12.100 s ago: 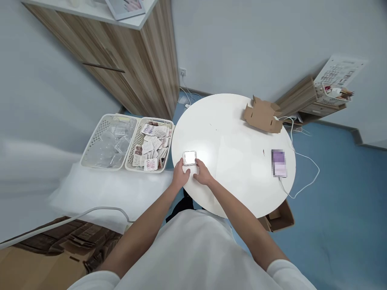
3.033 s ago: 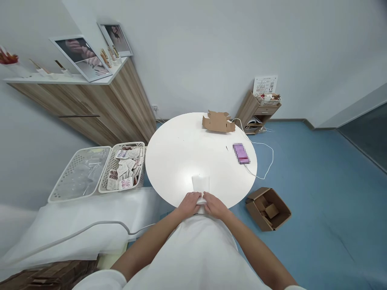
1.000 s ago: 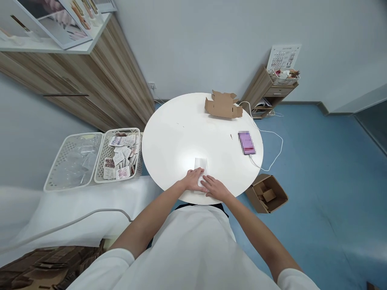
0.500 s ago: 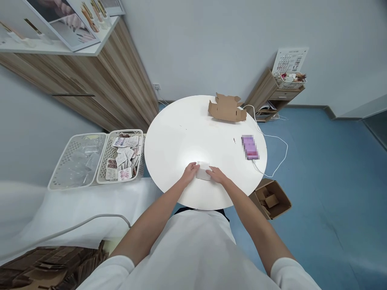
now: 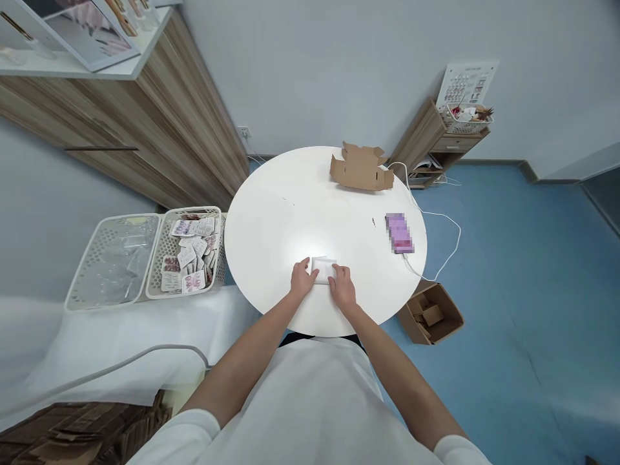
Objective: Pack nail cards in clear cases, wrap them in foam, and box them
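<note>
A small flat white packet (image 5: 324, 270), perhaps folded paper or thin film, lies on the white oval table (image 5: 281, 226) near its front edge. Its exact kind is hard to make out against the white top. At its left edge is my left hand (image 5: 303, 279), thumb on the packet and fingers curled at its side. My right hand (image 5: 343, 287) grips the opposite edge, its thumb also on the packet. An unfolded brown cardboard box (image 5: 361, 169) rests at the table's far side, and a purple pixelated phone-like thing (image 5: 400, 232) lies to the right.
A white cable (image 5: 445, 216) loops off the table's right edge. Below stands an open cardboard box (image 5: 440, 316) with cardboard inside. Two white baskets (image 5: 162, 255) are at the left, one with printed cards, the other with clear plastic. A wood-grain cabinet (image 5: 159, 97) stands behind them.
Both hands have turned more upright at the packet's sides, with thumbs inward on it. The packet looks slightly flatter and squarer. The view has shifted slightly.
</note>
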Demonstrator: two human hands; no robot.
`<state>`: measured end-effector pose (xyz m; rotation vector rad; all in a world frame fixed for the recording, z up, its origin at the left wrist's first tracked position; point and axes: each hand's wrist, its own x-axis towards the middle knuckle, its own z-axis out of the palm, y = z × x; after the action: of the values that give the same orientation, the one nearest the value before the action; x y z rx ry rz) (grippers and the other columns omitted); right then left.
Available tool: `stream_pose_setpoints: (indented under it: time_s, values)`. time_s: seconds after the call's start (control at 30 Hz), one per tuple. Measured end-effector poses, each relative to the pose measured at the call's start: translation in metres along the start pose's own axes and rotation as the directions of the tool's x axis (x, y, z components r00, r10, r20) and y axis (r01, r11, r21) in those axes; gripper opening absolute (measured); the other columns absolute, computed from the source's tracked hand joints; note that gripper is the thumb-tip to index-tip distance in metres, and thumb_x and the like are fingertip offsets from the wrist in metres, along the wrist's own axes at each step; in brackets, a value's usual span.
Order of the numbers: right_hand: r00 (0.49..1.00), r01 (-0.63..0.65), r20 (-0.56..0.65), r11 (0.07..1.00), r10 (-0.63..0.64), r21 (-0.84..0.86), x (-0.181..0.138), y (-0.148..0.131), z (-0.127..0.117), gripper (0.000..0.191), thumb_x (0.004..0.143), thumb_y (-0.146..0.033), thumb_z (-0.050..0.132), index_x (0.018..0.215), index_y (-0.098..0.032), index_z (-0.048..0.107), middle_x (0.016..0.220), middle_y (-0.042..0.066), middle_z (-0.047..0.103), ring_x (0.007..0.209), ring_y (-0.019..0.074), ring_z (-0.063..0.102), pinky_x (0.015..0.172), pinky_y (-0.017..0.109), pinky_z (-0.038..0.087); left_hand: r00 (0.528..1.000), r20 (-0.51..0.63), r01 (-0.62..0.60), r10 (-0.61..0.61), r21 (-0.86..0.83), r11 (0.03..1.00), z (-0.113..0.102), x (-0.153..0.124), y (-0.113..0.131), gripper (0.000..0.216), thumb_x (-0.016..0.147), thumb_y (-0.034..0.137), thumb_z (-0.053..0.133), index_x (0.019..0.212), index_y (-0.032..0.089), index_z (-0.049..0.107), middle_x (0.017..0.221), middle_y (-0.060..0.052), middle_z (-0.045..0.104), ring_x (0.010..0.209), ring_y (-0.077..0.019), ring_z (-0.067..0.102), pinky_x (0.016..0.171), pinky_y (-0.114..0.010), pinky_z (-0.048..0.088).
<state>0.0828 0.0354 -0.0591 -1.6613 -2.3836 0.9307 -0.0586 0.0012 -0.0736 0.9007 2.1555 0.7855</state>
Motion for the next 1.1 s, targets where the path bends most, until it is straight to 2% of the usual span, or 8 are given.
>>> stream_pose_setpoints:
  time_s: [0.1, 0.2, 0.3, 0.4, 0.57, 0.77, 0.9, 1.1]
  values:
    - [0.999, 0.015, 0.046, 0.998, -0.012, -0.067, 0.001, -0.001, 0.000, 0.033, 0.086, -0.024, 0.033, 0.117, -0.025, 0.043, 0.112, 0.007, 0.046, 0.089, 0.0172, 0.053, 0.062, 0.026, 0.043, 1.000, -0.013, 0.015, -0.015, -0.046, 0.999, 0.005, 0.002, 0.001, 0.037, 0.072, 0.028, 0.056, 0.107, 0.020, 0.052, 0.097, -0.005, 0.052, 0.066, -0.0110, 0.053, 0.071, -0.028, 0.045]
    - [0.997, 0.030, 0.070, 0.998, -0.026, -0.061, 0.006, 0.001, -0.003, 0.031, 0.086, -0.026, 0.035, 0.116, -0.026, 0.045, 0.109, 0.006, 0.048, 0.093, 0.0182, 0.051, 0.063, 0.027, 0.043, 1.000, -0.005, 0.027, -0.028, -0.066, 0.997, 0.007, 0.005, 0.004, 0.028, 0.070, 0.023, 0.057, 0.098, 0.020, 0.056, 0.092, -0.004, 0.055, 0.067, -0.0112, 0.053, 0.071, -0.028, 0.045]
    - [0.993, 0.053, 0.106, 0.997, -0.058, 0.054, 0.009, 0.007, -0.010, 0.033, 0.084, -0.028, 0.039, 0.116, -0.025, 0.045, 0.110, 0.006, 0.047, 0.095, 0.0178, 0.051, 0.069, 0.029, 0.045, 0.999, 0.005, 0.049, -0.048, -0.119, 0.992, 0.005, 0.004, 0.006, 0.028, 0.070, 0.023, 0.057, 0.098, 0.019, 0.057, 0.094, -0.004, 0.057, 0.072, -0.0126, 0.055, 0.073, -0.028, 0.045]
    - [0.989, 0.066, 0.110, 0.966, -0.096, 0.252, 0.006, 0.015, -0.015, 0.040, 0.080, -0.032, 0.045, 0.119, -0.024, 0.043, 0.114, 0.007, 0.044, 0.098, 0.0181, 0.050, 0.078, 0.032, 0.046, 0.997, -0.027, 0.072, -0.078, -0.192, 0.979, 0.001, -0.005, 0.004, 0.035, 0.072, 0.026, 0.056, 0.106, 0.018, 0.054, 0.102, -0.008, 0.057, 0.082, -0.0148, 0.056, 0.079, -0.030, 0.044]
    - [0.992, -0.048, 0.124, 0.869, -0.015, 0.493, -0.010, 0.033, -0.017, 0.049, 0.077, -0.035, 0.044, 0.125, -0.024, 0.035, 0.119, 0.009, 0.041, 0.096, 0.0192, 0.051, 0.074, 0.033, 0.049, 0.980, -0.077, 0.151, -0.181, -0.289, 0.945, -0.002, -0.033, -0.006, 0.042, 0.074, 0.030, 0.057, 0.113, 0.017, 0.050, 0.110, -0.011, 0.054, 0.093, -0.0173, 0.055, 0.084, -0.032, 0.042]
    - [0.962, -0.163, 0.271, 0.829, 0.014, 0.535, -0.032, 0.047, -0.019, 0.051, 0.075, -0.032, 0.045, 0.125, -0.026, 0.037, 0.121, 0.008, 0.042, 0.102, 0.0195, 0.050, 0.077, 0.033, 0.049, 0.956, -0.063, 0.250, -0.288, -0.344, 0.905, 0.001, -0.059, -0.003, 0.042, 0.076, 0.033, 0.056, 0.115, 0.018, 0.049, 0.118, -0.012, 0.051, 0.102, -0.0196, 0.053, 0.085, -0.033, 0.042]
    - [0.943, -0.200, 0.333, 0.800, 0.001, 0.566, -0.030, 0.040, -0.026, 0.054, 0.074, -0.035, 0.048, 0.127, -0.029, 0.036, 0.126, 0.007, 0.039, 0.110, 0.0212, 0.046, 0.081, 0.035, 0.047, 0.965, -0.018, 0.241, -0.261, -0.326, 0.914, -0.001, -0.059, 0.006, 0.043, 0.077, 0.036, 0.055, 0.116, 0.020, 0.049, 0.123, -0.010, 0.048, 0.108, -0.0212, 0.049, 0.087, -0.033, 0.042]
    - [0.900, -0.266, 0.437, 0.780, -0.011, 0.567, -0.010, 0.021, -0.027, 0.063, 0.071, -0.041, 0.055, 0.129, -0.031, 0.035, 0.139, 0.004, 0.027, 0.123, 0.0240, 0.034, 0.087, 0.038, 0.045, 0.976, 0.103, 0.215, -0.192, -0.299, 0.930, -0.004, -0.044, 0.012, 0.045, 0.076, 0.038, 0.055, 0.118, 0.022, 0.049, 0.123, -0.008, 0.049, 0.110, -0.0215, 0.046, 0.087, -0.033, 0.041]
